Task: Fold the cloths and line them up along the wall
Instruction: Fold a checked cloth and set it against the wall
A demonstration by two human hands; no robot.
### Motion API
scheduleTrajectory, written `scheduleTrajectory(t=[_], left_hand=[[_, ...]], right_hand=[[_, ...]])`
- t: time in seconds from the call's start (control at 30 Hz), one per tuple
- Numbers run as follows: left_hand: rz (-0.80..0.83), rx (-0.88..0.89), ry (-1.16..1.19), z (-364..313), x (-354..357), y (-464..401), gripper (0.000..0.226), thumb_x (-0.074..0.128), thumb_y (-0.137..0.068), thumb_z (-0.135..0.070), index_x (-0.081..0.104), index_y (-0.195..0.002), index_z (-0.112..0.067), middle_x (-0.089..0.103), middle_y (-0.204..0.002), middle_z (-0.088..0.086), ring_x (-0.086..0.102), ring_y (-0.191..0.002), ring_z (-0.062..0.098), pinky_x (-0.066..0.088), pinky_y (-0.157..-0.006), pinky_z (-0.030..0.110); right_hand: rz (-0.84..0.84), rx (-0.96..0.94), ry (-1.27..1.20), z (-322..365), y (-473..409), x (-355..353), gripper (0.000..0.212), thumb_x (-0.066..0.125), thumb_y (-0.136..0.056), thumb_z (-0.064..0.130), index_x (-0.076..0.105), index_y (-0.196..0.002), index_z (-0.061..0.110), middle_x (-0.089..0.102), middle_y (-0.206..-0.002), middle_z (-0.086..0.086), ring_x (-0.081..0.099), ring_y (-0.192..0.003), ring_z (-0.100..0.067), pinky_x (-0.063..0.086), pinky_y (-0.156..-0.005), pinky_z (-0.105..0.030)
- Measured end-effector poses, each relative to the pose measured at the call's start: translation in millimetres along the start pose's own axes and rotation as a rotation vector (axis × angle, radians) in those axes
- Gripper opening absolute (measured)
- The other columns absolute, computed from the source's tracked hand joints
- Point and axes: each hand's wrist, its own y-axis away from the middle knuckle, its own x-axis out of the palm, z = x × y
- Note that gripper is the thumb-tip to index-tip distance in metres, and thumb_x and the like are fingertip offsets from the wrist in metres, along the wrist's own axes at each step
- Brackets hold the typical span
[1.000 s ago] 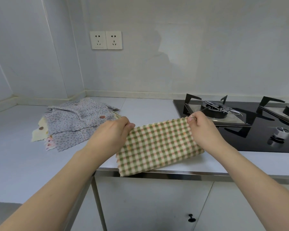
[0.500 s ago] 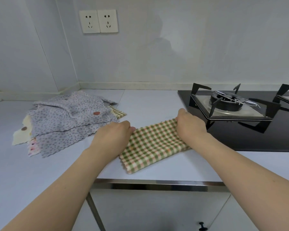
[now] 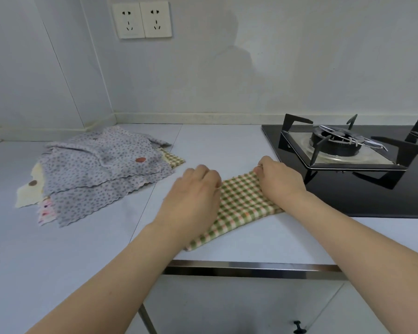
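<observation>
Head view: both hands, left hand (image 3: 193, 191) and right hand (image 3: 279, 183), pinch the checked cloth (image 3: 239, 208) with curled fingers, the cloth pile (image 3: 99, 172) at nine o'clock.

position: one head-worn camera, set above the front edge of the surface (image 3: 227, 145)
facing: forward and down toward the back wall (image 3: 275, 68)
nearness: close; both forearms run in from the bottom edge, and the hands sit mid-frame
lens: wide-angle, straight lines bend near the borders
coverage: corner at left, sockets (image 3: 144, 20) at top, hob (image 3: 348, 179) at right, cupboard doors (image 3: 239, 307) below
shared views: single view only
</observation>
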Motion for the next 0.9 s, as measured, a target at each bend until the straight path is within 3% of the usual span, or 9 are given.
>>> scheduleTrajectory(t=[0.13, 0.23, 0.3, 0.4, 0.47, 0.6, 0.73, 0.8, 0.9], left_hand=[[0.331, -0.107, -0.008, -6, 9, 9, 0.060, 0.033, -0.094, -0.062, 0.033, -0.143, -0.028, 0.032, -0.141, -0.009, 0.026, -0.130, 0.015, 0.019, -0.107, 0.030], [0.390, -0.121, -0.018, -9, 6, 12, 0.074, 0.030, -0.089, -0.070, 0.022, -0.150, -0.028, 0.020, -0.151, -0.010, 0.013, -0.138, 0.013, 0.008, -0.112, 0.030], [0.406, -0.122, -0.045, -11, 4, 12, 0.079, 0.029, -0.088, -0.073, 0.019, -0.151, -0.026, 0.017, -0.153, -0.008, 0.010, -0.139, 0.013, 0.007, -0.112, 0.031], [0.460, -0.123, -0.075, -12, 2, 12, 0.086, 0.025, -0.086, -0.077, 0.014, -0.153, -0.025, 0.012, -0.156, -0.006, 0.007, -0.141, 0.014, 0.005, -0.114, 0.032], [0.543, -0.124, -0.068, -8, -2, 12, 0.087, 0.020, -0.085, -0.078, 0.007, -0.154, -0.027, 0.005, -0.158, -0.010, 0.001, -0.143, 0.013, 0.002, -0.115, 0.035], [0.668, -0.195, -0.036, 22, -17, 12, 0.067, 0.014, -0.095, -0.066, -0.002, -0.153, -0.036, -0.003, -0.160, -0.014, -0.007, -0.145, 0.013, -0.002, -0.117, 0.035], [0.610, -0.265, -0.033, 42, -22, 18, 0.056, 0.016, -0.101, -0.053, 0.007, -0.154, -0.037, 0.004, -0.159, -0.013, -0.002, -0.144, 0.014, 0.001, -0.116, 0.034], [0.435, -0.266, -0.061, 43, -15, 22, 0.049, 0.021, -0.102, -0.046, 0.026, -0.150, -0.035, 0.024, -0.152, -0.006, 0.017, -0.137, 0.020, 0.013, -0.112, 0.036], [0.162, -0.387, -0.029, 49, -10, 23, 0.031, 0.034, -0.101, -0.034, 0.053, -0.125, -0.028, 0.049, -0.125, -0.001, 0.040, -0.116, 0.022, 0.029, -0.097, 0.036]], right_hand=[[0.038, -0.044, 0.103, 2, -2, -9, 0.027, 0.034, -0.102, 0.029, 0.050, -0.113, 0.009, 0.056, -0.114, -0.012, 0.054, -0.101, -0.033, 0.042, -0.077, -0.040], [-0.129, -0.110, 0.227, 13, 9, -11, 0.032, 0.043, -0.098, 0.028, 0.049, -0.124, 0.009, 0.047, -0.124, -0.011, 0.045, -0.111, -0.032, 0.038, -0.087, -0.041], [-0.159, -0.167, 0.135, 23, 28, -9, 0.037, 0.042, -0.098, 0.030, 0.048, -0.129, 0.012, 0.044, -0.130, -0.008, 0.042, -0.117, -0.029, 0.035, -0.094, -0.040], [0.132, -0.165, -0.010, 22, 52, -3, 0.052, 0.028, -0.101, 0.043, 0.030, -0.147, 0.019, 0.025, -0.155, -0.002, 0.021, -0.142, -0.021, 0.018, -0.115, -0.037], [0.321, -0.189, 0.015, 11, 53, -6, 0.060, 0.017, -0.100, 0.051, 0.010, -0.154, 0.024, 0.004, -0.162, 0.005, 0.000, -0.148, -0.012, 0.002, -0.120, -0.036], [0.412, -0.236, 0.055, 0, 46, -7, 0.065, 0.010, -0.097, 0.057, -0.003, -0.154, 0.028, -0.009, -0.162, 0.005, -0.012, -0.147, -0.010, -0.002, -0.121, -0.037], [0.415, -0.258, 0.066, -2, 37, -6, 0.064, 0.013, -0.098, 0.057, -0.001, -0.154, 0.029, -0.007, -0.162, 0.004, -0.010, -0.147, -0.010, -0.001, -0.120, -0.038], [0.437, -0.259, 0.080, -3, 32, -8, 0.064, 0.013, -0.098, 0.056, 0.000, -0.154, 0.028, -0.007, -0.162, 0.003, -0.009, -0.148, -0.011, -0.002, -0.120, -0.039], [0.343, -0.248, 0.113, 4, 38, -15, 0.064, 0.018, -0.100, 0.053, 0.005, -0.155, 0.023, -0.007, -0.162, -0.002, -0.009, -0.148, -0.017, -0.007, -0.119, -0.043]])
